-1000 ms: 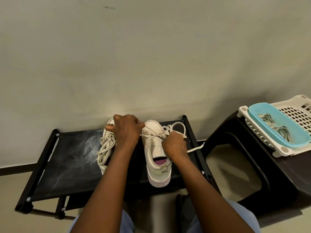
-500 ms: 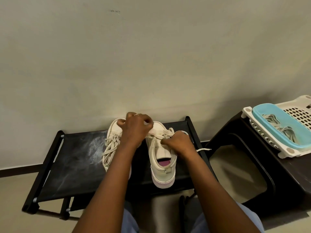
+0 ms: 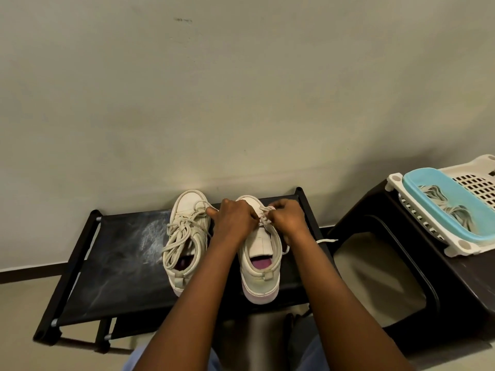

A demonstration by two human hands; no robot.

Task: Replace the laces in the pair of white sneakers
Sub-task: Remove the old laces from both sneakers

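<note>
Pinching a pale lace (image 3: 263,220) with the curled fingers (image 3: 251,216) of the left hand (image 3: 235,220). Pinching the same lace with the bent fingers of the right hand (image 3: 288,219) too, tip close to tip. Both hands closed tight, nothing else in them.

Right under the fingers: a white sneaker (image 3: 261,263), toe pointing away at the wall (image 3: 241,103), heel near the body, pink inside. Lace sitting up at the toe end of the tongue, right at the fingertips (too small and hidden to tell which holes). A little right of the right-hand fingers, past the wrist: a lace end (image 3: 328,240), lying flat, poking out over the edge of the black rack (image 3: 107,263).

Just left of the left-hand fingers: the other sneaker (image 3: 187,207), turned the same way, side by side with the first. On top of it, loose laces (image 3: 178,236) in big messy loops, some falling into the opening.

Under both shoes: that rack, with a dusty cloth top, pushed up to the wall.

Far off to the right of the fingers: a dark stool (image 3: 468,279). On it, a white basket (image 3: 464,246) full of holes. In the basket, a blue tub (image 3: 466,199) with a bundle of laces (image 3: 455,212) inside.

Down low, back by the elbows: pale floor (image 3: 21,303).
</note>
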